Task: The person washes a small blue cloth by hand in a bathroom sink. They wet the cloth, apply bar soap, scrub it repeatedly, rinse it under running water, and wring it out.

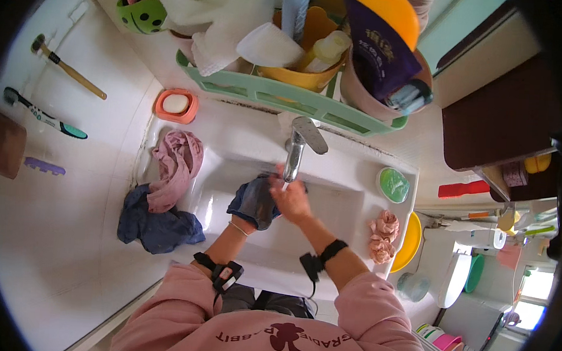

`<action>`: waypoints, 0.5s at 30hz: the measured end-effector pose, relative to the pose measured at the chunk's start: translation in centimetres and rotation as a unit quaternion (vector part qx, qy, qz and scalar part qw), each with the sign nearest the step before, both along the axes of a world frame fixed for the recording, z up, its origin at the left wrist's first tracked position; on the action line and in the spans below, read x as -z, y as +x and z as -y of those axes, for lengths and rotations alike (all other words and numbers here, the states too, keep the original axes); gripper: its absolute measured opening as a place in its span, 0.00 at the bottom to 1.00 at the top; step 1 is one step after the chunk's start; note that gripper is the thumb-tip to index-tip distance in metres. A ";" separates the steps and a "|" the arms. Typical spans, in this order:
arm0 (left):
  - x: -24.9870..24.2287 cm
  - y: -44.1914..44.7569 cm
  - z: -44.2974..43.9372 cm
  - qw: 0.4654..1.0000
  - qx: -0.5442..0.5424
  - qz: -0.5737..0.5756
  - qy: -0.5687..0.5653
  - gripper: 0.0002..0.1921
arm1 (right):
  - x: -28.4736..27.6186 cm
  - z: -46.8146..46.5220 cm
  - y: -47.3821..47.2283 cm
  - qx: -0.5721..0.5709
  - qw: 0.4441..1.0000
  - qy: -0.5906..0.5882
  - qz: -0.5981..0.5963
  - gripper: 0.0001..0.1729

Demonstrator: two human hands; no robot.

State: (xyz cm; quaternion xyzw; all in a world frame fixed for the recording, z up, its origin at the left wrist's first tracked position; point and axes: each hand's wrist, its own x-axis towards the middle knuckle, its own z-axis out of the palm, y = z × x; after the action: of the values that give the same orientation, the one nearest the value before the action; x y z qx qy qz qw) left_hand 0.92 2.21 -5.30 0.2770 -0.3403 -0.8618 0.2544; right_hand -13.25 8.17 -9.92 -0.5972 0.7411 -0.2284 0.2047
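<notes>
Over the white basin (326, 230), a dark blue wet cloth (255, 203) covers my left hand, whose fingers are hidden inside or beneath it. My right hand (290, 197) is beside the cloth's right side, below the spout of the chrome faucet (295, 152), where water runs; it is blurred and its fingers are partly hidden, so its hold cannot be told. On the basin's left ledge lie a pink cloth (176, 165) and, partly under it, a dark blue cloth (157, 226). Crumpled pinkish fabric (383, 235) rests on the right ledge.
An orange soap dish (176, 105) with white soap stands at the back left corner. A green shelf rack (285, 97) with cups and bottles spans behind the faucet. A green-filled round container (393, 184) sits on the right ledge, and a yellow basin (408, 242) is beyond it.
</notes>
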 end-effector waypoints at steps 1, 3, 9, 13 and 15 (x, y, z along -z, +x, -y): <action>0.8 0.1 -0.2 0.990 -0.032 -0.047 0.132 0.19 | -0.6 -0.6 1.7 -0.042 0.986 -0.041 0.157 0.23; 2.6 -0.4 -0.4 0.939 -0.012 -0.145 0.312 0.22 | -1.8 -2.2 3.7 0.081 0.975 -0.058 0.197 0.21; 7.3 -5.2 -0.2 0.922 0.099 -0.242 0.286 0.16 | -5.3 -8.4 0.9 0.234 0.940 -0.037 0.247 0.17; 10.5 -8.4 -0.4 0.929 0.137 -0.248 0.239 0.14 | -6.8 -10.7 -0.2 0.337 0.885 -0.045 0.318 0.17; 12.0 -9.1 -0.2 0.946 0.152 -0.230 0.173 0.13 | -7.1 -10.3 0.3 0.230 0.956 -0.054 0.175 0.21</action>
State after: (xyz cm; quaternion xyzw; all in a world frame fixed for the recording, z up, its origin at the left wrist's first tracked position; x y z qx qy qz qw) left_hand -8.14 2.42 -17.32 0.0563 -0.1562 -0.9761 0.1402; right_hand -12.96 18.48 -2.81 -0.3711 0.7976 -0.4101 0.2408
